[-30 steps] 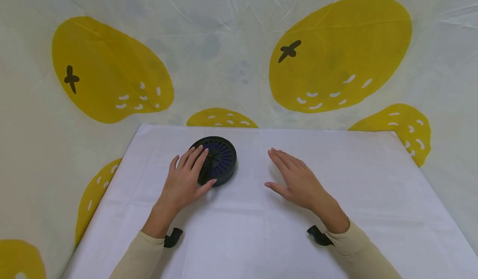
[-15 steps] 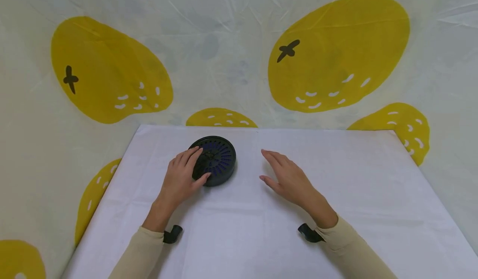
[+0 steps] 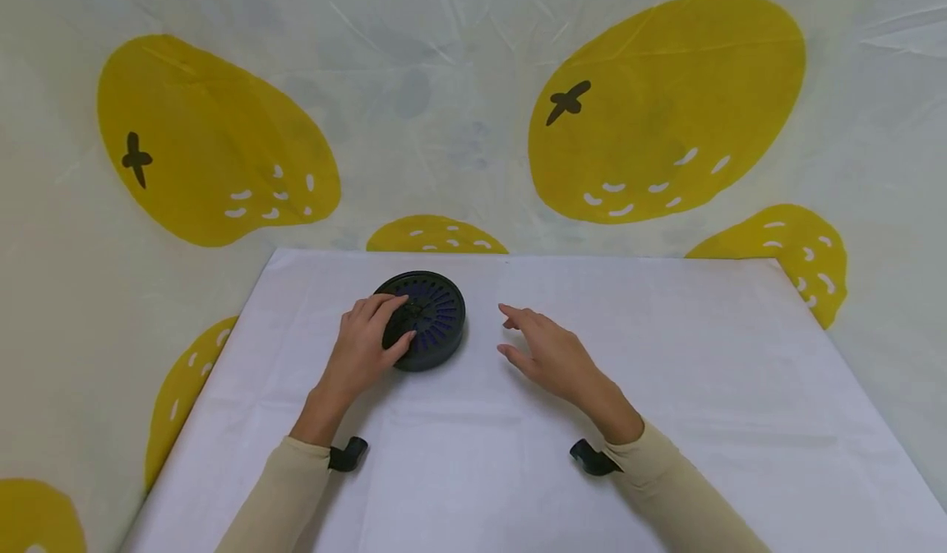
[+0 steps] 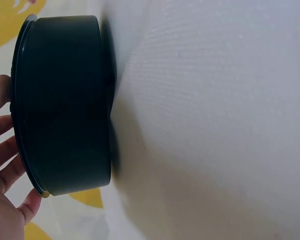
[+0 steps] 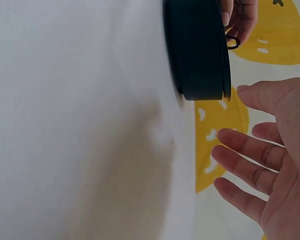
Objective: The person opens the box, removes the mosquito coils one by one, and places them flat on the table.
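Observation:
A round black container (image 3: 441, 356) with a slotted lid, purple showing through the slots, stands on the white-covered table. In the head view my left hand (image 3: 358, 341) is over the left part of this lid, thumb and fingers bent and apart. Its little finger (image 4: 31, 205) is right at the rim in the left wrist view. A small black ring (image 5: 233, 42) sticks up from the lid close to those fingers in the right wrist view. My right hand (image 3: 556, 356) hovers right of the container, holding nothing, its fingers loosely bent and its thumb apart, pointing toward the container.
A white cloth (image 3: 666, 356) covers the table. Behind it hangs a pale sheet printed with large yellow fruit (image 3: 666, 101). Black curved mounts (image 3: 594, 458) stick out from both beige sleeves (image 3: 676, 487).
My right hand has moved left toward the container, its fingers bending slightly. The left hand's fingers have drawn in and bent over the lid. The container has stayed in place.

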{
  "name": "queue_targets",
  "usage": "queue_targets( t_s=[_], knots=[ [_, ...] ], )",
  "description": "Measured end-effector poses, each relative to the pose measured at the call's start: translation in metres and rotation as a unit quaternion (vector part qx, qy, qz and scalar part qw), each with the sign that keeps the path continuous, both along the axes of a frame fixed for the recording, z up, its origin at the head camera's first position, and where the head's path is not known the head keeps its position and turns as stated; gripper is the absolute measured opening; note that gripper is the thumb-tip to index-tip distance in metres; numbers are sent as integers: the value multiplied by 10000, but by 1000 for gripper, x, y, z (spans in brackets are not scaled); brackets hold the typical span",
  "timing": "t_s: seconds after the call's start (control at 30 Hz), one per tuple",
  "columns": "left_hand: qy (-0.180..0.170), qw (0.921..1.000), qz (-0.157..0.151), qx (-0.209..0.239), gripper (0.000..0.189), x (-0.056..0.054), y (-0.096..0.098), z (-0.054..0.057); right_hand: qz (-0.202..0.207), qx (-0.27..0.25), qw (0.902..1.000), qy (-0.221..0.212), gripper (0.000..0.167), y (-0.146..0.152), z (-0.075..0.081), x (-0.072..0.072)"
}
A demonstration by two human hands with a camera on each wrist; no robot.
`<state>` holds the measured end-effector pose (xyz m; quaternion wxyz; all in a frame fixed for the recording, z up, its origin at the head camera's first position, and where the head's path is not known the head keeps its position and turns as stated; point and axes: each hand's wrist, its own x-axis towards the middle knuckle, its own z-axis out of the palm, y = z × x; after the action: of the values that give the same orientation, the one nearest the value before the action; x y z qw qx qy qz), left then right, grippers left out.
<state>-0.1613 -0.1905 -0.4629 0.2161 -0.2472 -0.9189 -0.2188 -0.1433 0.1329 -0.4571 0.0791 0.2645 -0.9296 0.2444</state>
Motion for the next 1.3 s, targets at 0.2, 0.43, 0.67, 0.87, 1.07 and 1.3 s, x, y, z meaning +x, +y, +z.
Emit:
queue_targets(
  t_s=[0.2, 0.43, 0.67, 0.87, 1.07, 1.3],
  knots=[
    [-127, 9998, 45, 147, 52, -3, 3, 0, 35, -263, 9996, -103, 58, -9, -3, -4],
    [-187, 9990, 111, 378, 40, -7, 5, -2, 112, -837, 9958, -366, 52, -18, -4, -9],
    [-275, 9976, 299, 563, 28, -9, 10, 0, 117, -1231, 9871, -1016, 45, -29, -3, -13],
    [-485, 9948, 433, 787, 21, -13, 13, 1, 121, -1575, 9804, -1177, 46, -35, -8, -18],
    [-582, 9934, 441, 886, 16, -18, 13, 0, 191, -2061, 9709, -1203, 43, -39, -13, -21],
    [-588, 9932, 400, 925, 13, -21, 13, 3, 327, -2289, 9603, -1564, 45, -45, -15, -26]
  ],
)
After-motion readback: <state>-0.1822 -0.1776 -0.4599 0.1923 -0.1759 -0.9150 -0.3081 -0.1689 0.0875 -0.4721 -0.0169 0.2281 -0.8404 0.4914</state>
